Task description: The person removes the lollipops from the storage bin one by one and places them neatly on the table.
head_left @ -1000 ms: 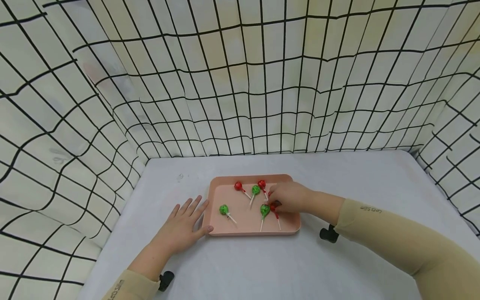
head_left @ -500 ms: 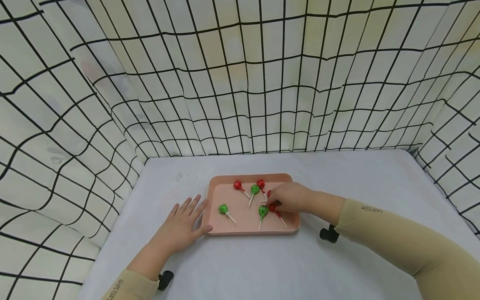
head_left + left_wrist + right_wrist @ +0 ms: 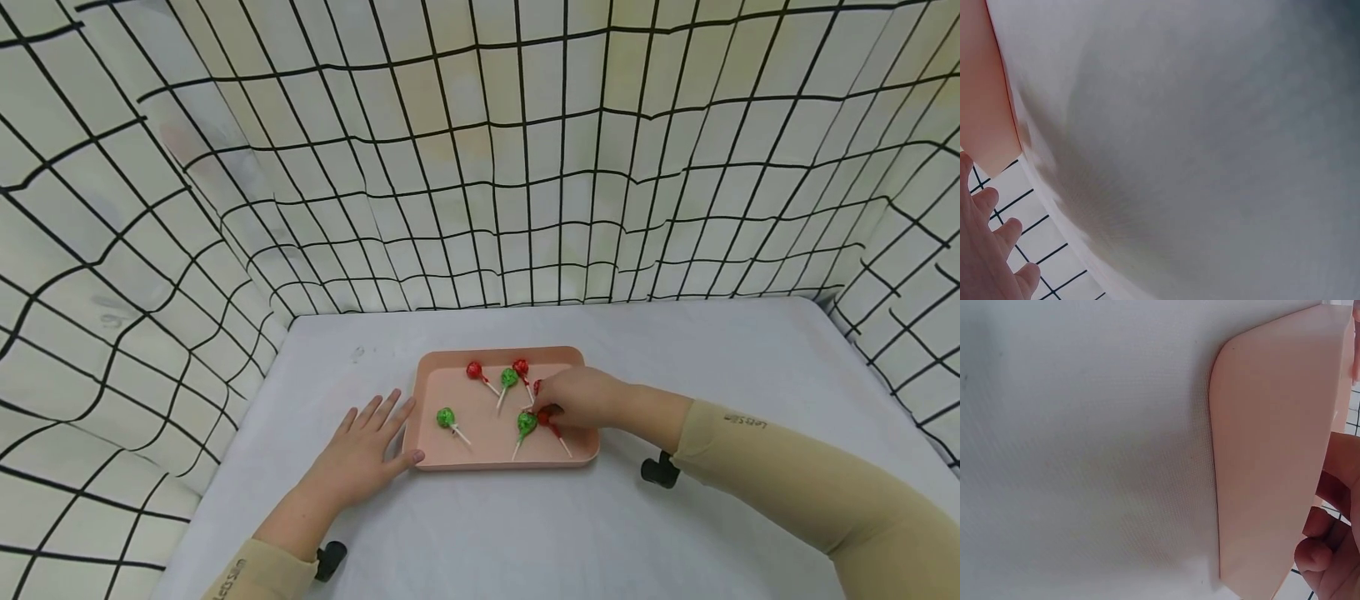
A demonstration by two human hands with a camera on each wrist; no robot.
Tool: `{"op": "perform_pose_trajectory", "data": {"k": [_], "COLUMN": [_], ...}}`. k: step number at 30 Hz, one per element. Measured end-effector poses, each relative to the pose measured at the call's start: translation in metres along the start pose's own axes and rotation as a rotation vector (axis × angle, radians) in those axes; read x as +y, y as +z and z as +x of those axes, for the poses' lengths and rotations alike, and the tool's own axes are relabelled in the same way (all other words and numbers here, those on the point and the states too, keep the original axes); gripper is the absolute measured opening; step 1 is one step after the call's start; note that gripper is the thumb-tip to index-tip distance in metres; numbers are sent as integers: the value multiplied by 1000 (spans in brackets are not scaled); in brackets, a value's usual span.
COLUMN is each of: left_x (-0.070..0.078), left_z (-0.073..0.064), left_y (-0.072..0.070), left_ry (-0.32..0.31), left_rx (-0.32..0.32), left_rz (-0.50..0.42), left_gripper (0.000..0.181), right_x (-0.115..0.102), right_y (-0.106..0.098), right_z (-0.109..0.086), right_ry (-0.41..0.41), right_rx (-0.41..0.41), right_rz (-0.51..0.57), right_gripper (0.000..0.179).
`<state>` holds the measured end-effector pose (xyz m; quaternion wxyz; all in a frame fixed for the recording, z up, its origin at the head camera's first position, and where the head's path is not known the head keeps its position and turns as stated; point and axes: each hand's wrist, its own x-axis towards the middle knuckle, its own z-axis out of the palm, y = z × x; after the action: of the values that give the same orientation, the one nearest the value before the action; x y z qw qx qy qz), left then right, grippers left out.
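A pink tray [image 3: 480,463] holds several lollipops. My right hand [image 3: 581,396] reaches over its right side, fingers curled down among the candies. Thumb and fingertips pinch at the head of a red lollipop [image 3: 544,418], partly hidden by the hand, its stick slanting toward the near right. Right beside it lies a green lollipop [image 3: 527,422]. Another red lollipop [image 3: 537,386] peeks out behind the fingers. My left hand [image 3: 366,454] lies spread at the tray's left edge, thumb touching the near left corner. In the right wrist view, curled fingers [image 3: 1314,555] show past the tray wall.
Farther back in the tray are a red lollipop [image 3: 474,370], a green lollipop [image 3: 508,378] and a red lollipop [image 3: 521,367]. One green lollipop [image 3: 446,417] lies at left. A white-covered table [image 3: 675,358] stands against black-lined white curtains [image 3: 525,167].
The red lollipop under my right hand has turned, its stick end swinging to the right. The green one beside it has shifted slightly left. My left hand stays in place.
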<state>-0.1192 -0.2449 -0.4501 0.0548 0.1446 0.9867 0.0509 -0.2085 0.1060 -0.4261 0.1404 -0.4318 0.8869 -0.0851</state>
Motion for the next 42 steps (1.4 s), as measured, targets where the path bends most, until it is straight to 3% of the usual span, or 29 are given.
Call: {"op": "perform_pose_trajectory", "data": {"k": [6, 13, 24, 35, 42], "left_x": [-1, -2, -2, 1, 2], "left_z": [0, 0, 0, -1, -2], "left_y": [1, 1, 2, -1, 0], "left_ry": [-2, 6, 11, 8, 8], "left_rx": [-1, -5, -3, -14, -6], "left_rz": [-1, -2, -7, -20, -9], "left_gripper": [88, 90, 92, 93, 94], "right_x": [1, -3, -1, 6, 11], "right_y": [0, 0, 1, 3, -4], "right_z": [1, 1, -1, -1, -2], "right_ry": [1, 84, 127, 133, 150], "right_rx": [-10, -48, -65, -47, -24], "right_rz": [15, 36, 78, 152, 127], "right_gripper": [24, 25, 27, 23, 24]}}
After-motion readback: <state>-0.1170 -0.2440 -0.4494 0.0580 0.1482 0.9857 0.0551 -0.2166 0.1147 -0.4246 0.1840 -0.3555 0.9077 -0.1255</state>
